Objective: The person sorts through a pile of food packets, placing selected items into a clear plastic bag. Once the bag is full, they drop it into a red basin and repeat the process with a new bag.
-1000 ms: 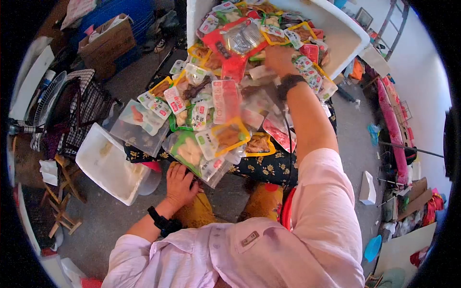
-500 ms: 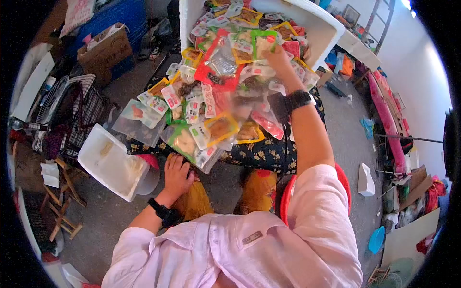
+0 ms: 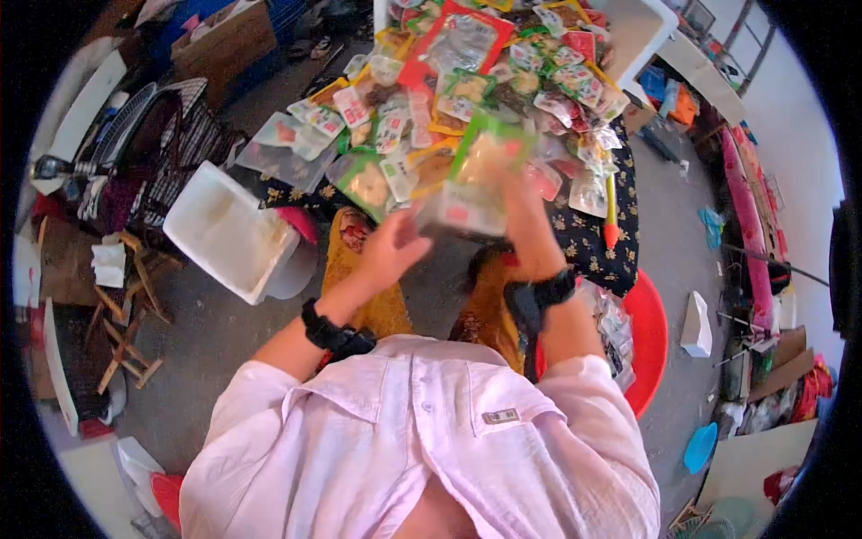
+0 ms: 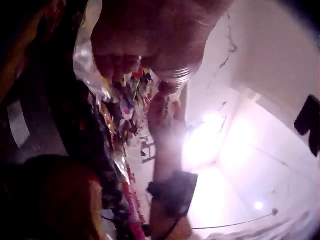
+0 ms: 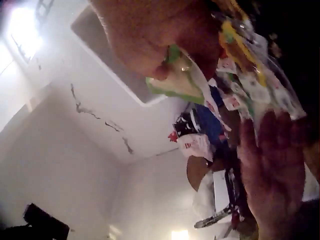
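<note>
A green-edged food packet (image 3: 485, 162), blurred in the head view, is in the right hand (image 3: 530, 220) above the near edge of the packet pile. The right wrist view shows the right hand (image 5: 160, 35) pinching the green-edged packet (image 5: 182, 82). To its left the left hand (image 3: 392, 251) is raised with fingers spread and the thumb apart, holding nothing visible. In the right wrist view the left hand (image 5: 275, 170) shows its palm with straight fingers. Many packets with yellow, green and red edges lie heaped on a dark flowered cloth (image 3: 620, 251), a large red one (image 3: 458, 45) on top.
A white foam box (image 3: 642, 36) stands behind the pile. A white tub (image 3: 229, 229) is at the left on the floor, and a red basin (image 3: 651, 341) holding clear packets is at the right. Wooden stools (image 3: 121, 314) and a checked bag stand farther left.
The right hand has come back from the far pile toward the body with the green-edged packet. The left hand has risen from the cloth's near edge and opened. The head view has shifted.
</note>
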`<state>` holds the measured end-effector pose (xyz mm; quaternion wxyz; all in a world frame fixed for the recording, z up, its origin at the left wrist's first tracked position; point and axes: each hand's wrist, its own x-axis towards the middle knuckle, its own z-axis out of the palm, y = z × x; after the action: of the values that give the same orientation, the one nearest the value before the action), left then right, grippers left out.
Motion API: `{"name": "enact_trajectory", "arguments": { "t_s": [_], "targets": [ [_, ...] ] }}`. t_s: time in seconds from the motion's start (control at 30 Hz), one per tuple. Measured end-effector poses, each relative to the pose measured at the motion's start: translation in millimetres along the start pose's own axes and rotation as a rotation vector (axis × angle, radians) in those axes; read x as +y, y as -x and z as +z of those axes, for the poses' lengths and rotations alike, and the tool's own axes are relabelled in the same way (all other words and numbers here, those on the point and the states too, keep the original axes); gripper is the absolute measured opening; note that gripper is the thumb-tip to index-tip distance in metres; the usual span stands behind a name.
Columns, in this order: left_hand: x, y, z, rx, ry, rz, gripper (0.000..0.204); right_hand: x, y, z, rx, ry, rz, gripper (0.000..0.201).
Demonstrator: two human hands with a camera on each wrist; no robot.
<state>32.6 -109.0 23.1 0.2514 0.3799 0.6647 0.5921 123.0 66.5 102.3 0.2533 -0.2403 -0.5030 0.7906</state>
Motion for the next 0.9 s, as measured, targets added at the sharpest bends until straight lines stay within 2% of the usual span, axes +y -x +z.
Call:
{"name": "enact_trajectory", "arguments": {
  "t_s": [0.07, 0.1, 0.2, 0.23, 0.33, 0.37, 0.47, 0.5, 0.57, 0.6, 0.67, 0.77, 0.87, 0.9],
  "targets": [
    [13.7, -2.5, 20.6, -0.099, 0.434, -0.080, 0.040, 34.5, 19.3, -2.3, -0.082, -0.076, -0.033, 0.027],
    [17.5, -2.6, 25.7, -0.155, 0.654, -0.118, 0.041, 45.2, 32.8, 1.8, -0.002, -0.127, 0.003, 0.027],
    [8.8, 6.1, 31.8, -0.223, 0.678, -0.349, 0.036, 69.1, 53.3, -9.3, -0.066, -0.225, 0.052, 0.026],
    [16.6, 8.5, 27.3, -0.222, 0.454, -0.443, 0.030, 64.7, 60.6, -10.2, -0.043, -0.276, 0.086, 0.026],
    [12.6, 7.5, 12.4, -0.459, 0.039, -0.415, 0.024, 59.7, 66.0, -41.5, -0.184, -0.263, 0.194, 0.026],
    [-21.2, 7.5, 12.9, -0.531, 0.083, -0.275, 0.022, 64.1, 69.3, -52.5, -0.145, -0.173, 0.200, 0.024],
    [-12.6, 7.9, 4.2, -0.708, 0.112, -0.159, 0.029, 56.3, 84.5, -63.7, -0.277, -0.015, 0.339, 0.021],
    [-6.5, 7.3, 2.8, -0.743, 0.135, -0.242, 0.029, 46.7, 90.9, -60.7, -0.285, 0.121, 0.353, 0.018],
    [4.9, 4.4, 0.4, -0.809, 0.179, -0.406, 0.029, 51.9, 91.5, -64.7, -0.262, 0.071, 0.295, 0.017],
    [6.6, 1.0, 0.3, -0.683, 0.221, -0.387, 0.026, 54.3, 93.0, -66.4, -0.249, 0.044, 0.268, 0.016],
    [7.9, -12.1, 0.8, -0.434, 0.300, -0.342, 0.020, 54.1, 91.2, -64.3, -0.068, -0.012, 0.230, 0.013],
    [-8.3, -25.9, 1.9, 0.071, -0.415, 0.100, 0.027, 58.7, 84.2, -67.2, 0.120, -0.108, 0.162, 0.008],
    [-0.5, -29.4, 6.3, 0.057, -0.941, 0.303, 0.034, 62.6, 80.2, -65.0, 0.190, -0.175, 0.112, 0.006],
    [5.3, -29.1, 10.0, 0.033, -0.938, 0.234, 0.035, 63.6, 80.2, -63.6, 0.204, -0.192, 0.099, 0.005]
  ]
}}
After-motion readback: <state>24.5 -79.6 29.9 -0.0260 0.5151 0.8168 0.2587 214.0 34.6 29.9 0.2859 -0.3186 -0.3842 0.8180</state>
